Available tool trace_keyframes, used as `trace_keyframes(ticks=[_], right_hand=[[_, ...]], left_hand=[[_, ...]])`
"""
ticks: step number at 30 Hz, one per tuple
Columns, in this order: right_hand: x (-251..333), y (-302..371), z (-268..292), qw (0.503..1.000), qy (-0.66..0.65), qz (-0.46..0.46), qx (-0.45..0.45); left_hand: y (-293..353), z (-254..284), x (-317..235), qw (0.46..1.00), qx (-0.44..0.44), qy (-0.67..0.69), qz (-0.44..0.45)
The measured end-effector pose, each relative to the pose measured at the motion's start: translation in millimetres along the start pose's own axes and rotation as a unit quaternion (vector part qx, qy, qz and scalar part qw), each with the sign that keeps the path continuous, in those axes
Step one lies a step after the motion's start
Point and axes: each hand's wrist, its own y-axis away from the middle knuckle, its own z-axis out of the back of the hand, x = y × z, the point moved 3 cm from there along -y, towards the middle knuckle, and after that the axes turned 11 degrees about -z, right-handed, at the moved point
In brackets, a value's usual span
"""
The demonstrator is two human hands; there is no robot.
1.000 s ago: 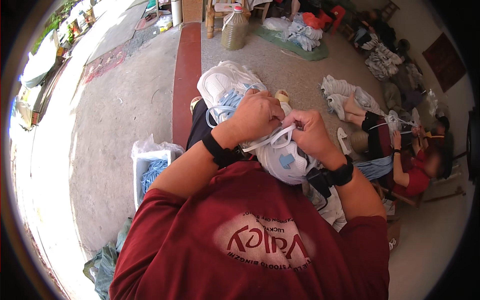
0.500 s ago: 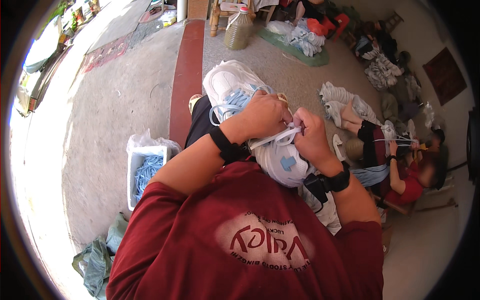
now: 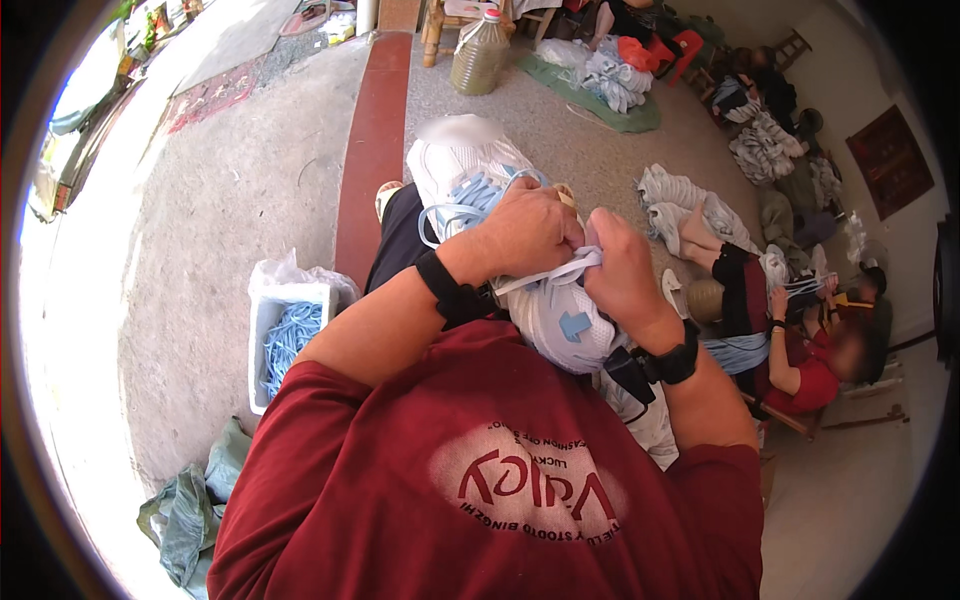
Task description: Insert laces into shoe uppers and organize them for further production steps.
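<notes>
A white sneaker upper (image 3: 440, 170) with light blue laces (image 3: 470, 195) lies over my lap, its rounded end pointing away. Nearer to me is a white padded part (image 3: 565, 325) with a blue patch; I cannot tell whether it belongs to the same shoe. My left hand (image 3: 530, 225) is closed over the laces in a pinch. Close beside it, my right hand (image 3: 625, 265) grips a pale looped lace (image 3: 570, 270) between thumb and curled fingers. The loop spans the small gap between both hands. Fingertips of the left hand are partly hidden.
At my left stands a white foam box (image 3: 258, 350) of blue laces, with green-grey sacks (image 3: 190, 510) behind it. Ahead are a large jug (image 3: 480, 55) and a green mat (image 3: 575, 95) with shoes. A seated co-worker (image 3: 800, 375) handles laces on the right; white shoe pieces (image 3: 695, 200) lie nearby.
My right hand has tilted slightly, and the pale loop between my hands looks pulled a little tighter. The view has shifted slightly. The co-worker's hands have moved a little.
</notes>
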Motion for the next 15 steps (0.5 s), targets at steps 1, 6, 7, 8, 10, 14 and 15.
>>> trace_keyframes(ticks=[1,6,7,8,10,14,15], right_hand=[[-2.8,-1.0,-0.7,0.998,0.059,-0.005,0.008],[-12.8,-3.3,-4.5,0.985,0.167,0.010,0.036],[-14.3,-3.7,-5.7,0.976,0.211,0.022,0.053],[-14.1,-2.9,-4.3,0.976,0.211,0.023,0.053],[-9.4,1.6,-0.1,0.973,0.223,0.059,0.015],[-7.5,7.0,1.6,0.976,0.202,0.084,-0.020],[-5.4,7.9,3.1,0.974,0.205,0.087,-0.032]], left_hand=[[0.8,-0.4,0.5,1.000,0.000,0.001,0.000],[1.7,1.5,1.6,0.999,0.018,0.007,-0.043],[2.1,2.8,3.4,0.999,0.018,0.006,-0.042],[2.6,4.5,4.3,0.998,0.011,0.021,-0.060],[2.0,6.1,6.3,0.996,0.004,0.036,-0.077],[-3.4,11.5,11.1,0.988,-0.072,0.139,-0.001],[-4.9,11.5,7.5,0.992,-0.045,0.106,-0.053]])
